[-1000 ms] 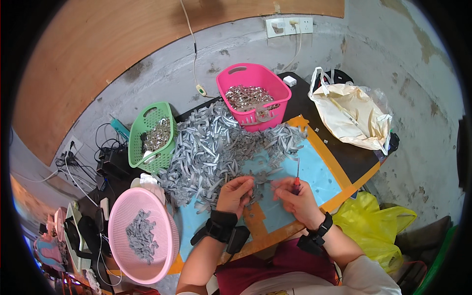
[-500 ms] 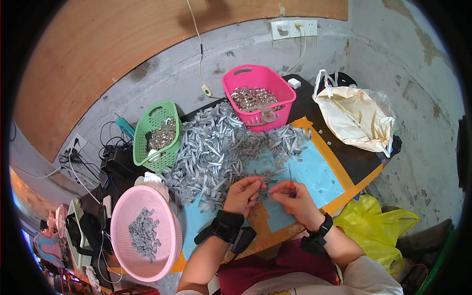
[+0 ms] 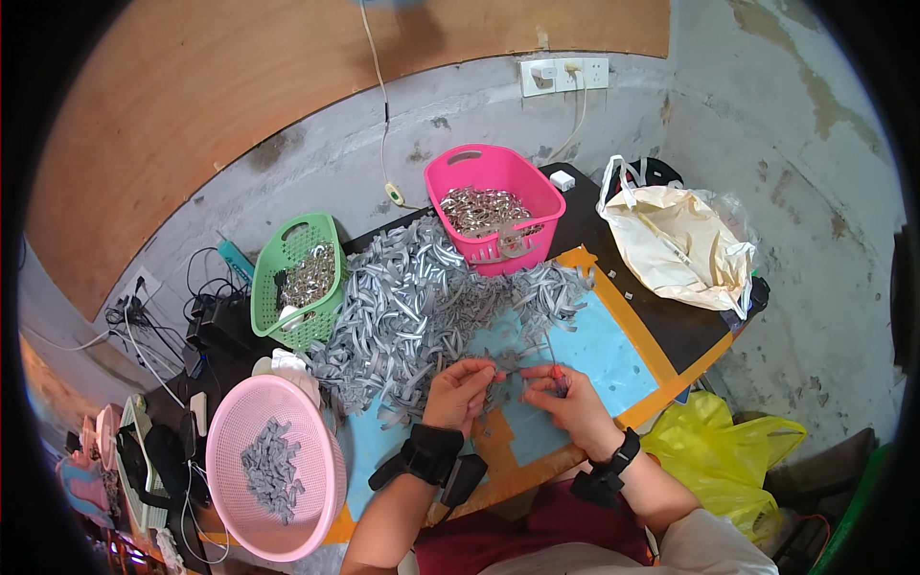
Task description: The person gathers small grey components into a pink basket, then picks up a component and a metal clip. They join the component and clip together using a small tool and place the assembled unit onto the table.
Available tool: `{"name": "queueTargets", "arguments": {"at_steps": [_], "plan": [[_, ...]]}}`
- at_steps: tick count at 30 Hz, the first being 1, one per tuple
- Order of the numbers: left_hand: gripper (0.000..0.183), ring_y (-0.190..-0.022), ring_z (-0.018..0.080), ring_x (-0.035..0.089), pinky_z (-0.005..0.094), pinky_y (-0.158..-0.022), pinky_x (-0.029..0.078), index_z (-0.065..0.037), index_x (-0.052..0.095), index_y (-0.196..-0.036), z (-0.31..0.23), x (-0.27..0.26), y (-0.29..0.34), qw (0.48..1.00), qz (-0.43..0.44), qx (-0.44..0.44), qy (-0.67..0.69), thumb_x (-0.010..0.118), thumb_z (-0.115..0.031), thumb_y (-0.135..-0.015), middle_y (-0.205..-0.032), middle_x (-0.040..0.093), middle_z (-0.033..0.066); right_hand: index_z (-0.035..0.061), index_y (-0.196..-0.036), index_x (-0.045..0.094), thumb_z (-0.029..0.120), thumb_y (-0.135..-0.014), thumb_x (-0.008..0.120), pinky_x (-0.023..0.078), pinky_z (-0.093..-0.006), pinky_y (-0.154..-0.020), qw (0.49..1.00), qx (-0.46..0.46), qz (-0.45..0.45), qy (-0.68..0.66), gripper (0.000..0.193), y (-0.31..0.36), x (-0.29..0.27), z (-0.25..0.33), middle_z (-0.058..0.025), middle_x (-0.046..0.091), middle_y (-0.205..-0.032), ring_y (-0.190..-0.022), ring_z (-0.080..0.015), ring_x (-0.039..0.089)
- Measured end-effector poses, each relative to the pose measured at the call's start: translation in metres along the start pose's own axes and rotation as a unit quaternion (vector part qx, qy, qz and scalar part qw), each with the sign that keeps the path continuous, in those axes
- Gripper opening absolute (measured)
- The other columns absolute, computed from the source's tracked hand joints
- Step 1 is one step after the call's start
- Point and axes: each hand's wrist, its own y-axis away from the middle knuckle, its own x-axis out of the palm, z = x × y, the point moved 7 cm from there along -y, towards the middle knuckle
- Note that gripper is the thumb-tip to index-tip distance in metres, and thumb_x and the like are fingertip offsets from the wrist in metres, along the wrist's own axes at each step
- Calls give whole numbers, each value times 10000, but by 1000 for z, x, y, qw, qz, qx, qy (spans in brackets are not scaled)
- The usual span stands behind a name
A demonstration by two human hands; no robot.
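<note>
Low over the blue-covered part of the table, my two hands work close together. My left hand (image 3: 458,395) is closed in a pinch; what sits between thumb and forefinger is too small to make out. Just to its right, my right hand (image 3: 567,407) is wrapped round a screwdriver (image 3: 558,376) with a red handle, its thin shaft pointing up and away. Beyond both hands spreads a big heap of grey, shiny fabric strips (image 3: 398,297). A few short grey pieces lie under and between the hands.
A pink basket (image 3: 494,206) and a green basket (image 3: 299,283), both with shiny metal parts, stand behind the heap. A pale pink colander (image 3: 275,388) with grey pieces is at left. A cream bag (image 3: 676,244) lies far right; a yellow plastic bag (image 3: 719,441) sits below the table edge.
The whole view has shifted slightly, so the table sits lower in it. Both hands stay close together, the left still pinching and the right still holding the screwdriver.
</note>
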Motion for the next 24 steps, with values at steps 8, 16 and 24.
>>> {"name": "queueTargets", "arguments": {"at_steps": [8, 16, 24], "plan": [[180, -435, 7, 349, 152, -386, 268, -9, 594, -1013, 0, 5, 1, 998, -15, -1, -64, 593, -58, -840, -902, 648, 95, 55, -944, 582, 39, -818, 601, 238, -158, -416, 991, 22, 56, -123, 128, 7, 6, 4, -3, 615, -788, -479, 7, 369], [125, -398, 16, 358, 179, -359, 236, -4, 637, -941, 0, 19, 8, 997, 16, -3, -73, 609, -65, -836, -732, 619, 17, 54, -987, 520, -7, -818, 579, 242, -159, -414, 990, -41, 62, -119, 188, 10, 12, 14, -21, 588, -765, -471, -6, 366], [81, -387, 14, 344, 179, -353, 227, -14, 614, -871, -3, 23, 8, 999, 37, 7, -39, 602, -91, -849, -694, 578, 6, 79, -1110, 476, 1, -816, 589, 234, -146, -413, 981, -62, 111, -147, 324, 12, 15, 15, 13, 580, -753, -496, 19, 367]]}}
